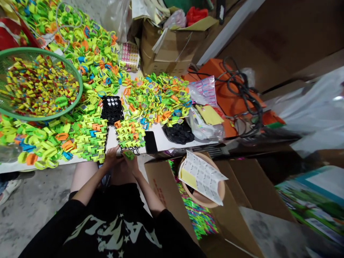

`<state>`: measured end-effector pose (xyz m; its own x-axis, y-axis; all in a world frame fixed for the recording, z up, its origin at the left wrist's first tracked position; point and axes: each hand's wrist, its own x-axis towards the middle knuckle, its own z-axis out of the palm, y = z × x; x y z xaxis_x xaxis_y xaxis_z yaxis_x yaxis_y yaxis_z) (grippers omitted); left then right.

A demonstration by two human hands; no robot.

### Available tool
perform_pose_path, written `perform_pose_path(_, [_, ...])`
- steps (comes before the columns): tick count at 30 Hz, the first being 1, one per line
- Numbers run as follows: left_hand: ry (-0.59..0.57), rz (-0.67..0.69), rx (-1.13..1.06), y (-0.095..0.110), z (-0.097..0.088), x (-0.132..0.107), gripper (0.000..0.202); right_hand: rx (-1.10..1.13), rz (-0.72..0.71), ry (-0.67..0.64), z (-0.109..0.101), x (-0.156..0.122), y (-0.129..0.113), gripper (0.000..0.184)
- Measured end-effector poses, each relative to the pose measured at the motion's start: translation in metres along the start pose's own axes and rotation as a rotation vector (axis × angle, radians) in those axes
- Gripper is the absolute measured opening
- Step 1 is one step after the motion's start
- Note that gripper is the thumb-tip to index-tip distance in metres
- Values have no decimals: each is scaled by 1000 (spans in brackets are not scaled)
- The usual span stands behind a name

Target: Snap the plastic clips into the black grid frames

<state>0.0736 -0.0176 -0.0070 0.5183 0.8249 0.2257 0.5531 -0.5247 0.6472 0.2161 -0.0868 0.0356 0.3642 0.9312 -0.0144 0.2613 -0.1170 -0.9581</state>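
My right hand (131, 165) is at the table's front edge with its fingers closed on a green plastic toy watch (129, 154). Close beside it, my left hand (110, 158) has its fingers bent together; what they hold, if anything, is too small to make out. Just beyond the hands, a black openwork rack (133, 151) carries rows of yellow, green and orange toy watches (130, 133). Left of it stands another block of toy watches in rows (91, 138). An unfilled black plastic rack (111, 109) lies behind them.
Loose toy watches (158, 96) are heaped across the white table. A green basket (80, 86) of small yellow-red pieces stands left. A phone (151, 142) and black bag (178, 132) lie right. Below are an open carton (168, 190) and a tub (220, 191) with a printed sheet (201, 173).
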Motion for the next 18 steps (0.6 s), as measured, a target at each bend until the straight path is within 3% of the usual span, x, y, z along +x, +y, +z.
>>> perform_pose_path(10, [21,-4,-68,-1,-3,-2,62,-163,-62,-75,-9,6,-16,19])
perform_pose_path(18, [-7,-99,-77,12,-5,-2,27,-614,-27,-102,-5,19,-21,20])
